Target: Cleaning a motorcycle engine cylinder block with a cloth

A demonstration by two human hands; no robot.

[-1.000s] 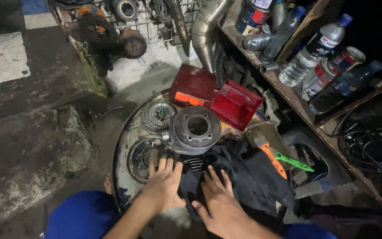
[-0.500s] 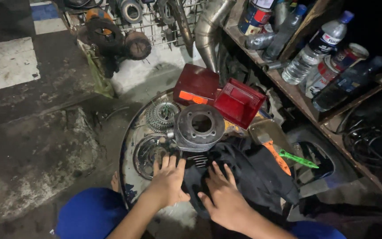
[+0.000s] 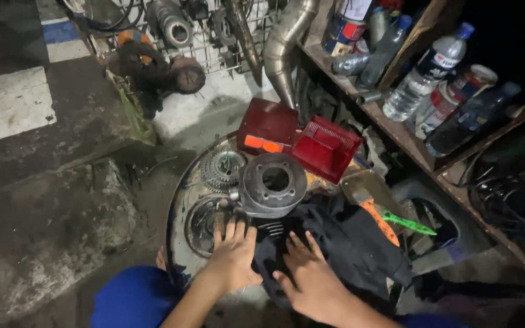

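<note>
My left hand (image 3: 233, 255) rests flat, fingers spread, on the round metal pan (image 3: 180, 200), just below a grey engine cylinder (image 3: 273, 184). My right hand (image 3: 312, 278) presses palm-down on a dark cloth (image 3: 350, 243) beside a coiled spring (image 3: 270, 228). Neither hand grips anything. A toothed clutch disc (image 3: 223, 169) lies left of the cylinder, a round dark plate (image 3: 205, 220) under my left fingertips.
Two red lamp covers (image 3: 326, 149) lean behind the cylinder. An orange-handled scraper (image 3: 372, 203) and a green-handled tool (image 3: 408, 223) lie at right. A wooden shelf (image 3: 408, 146) holds bottles (image 3: 426, 73) and cans. An exhaust pipe (image 3: 287, 42) and engine parts stand at back.
The view has shifted slightly; both hands stay flat in nearly the same spots, the right one pressing a bit further over the cloth.
</note>
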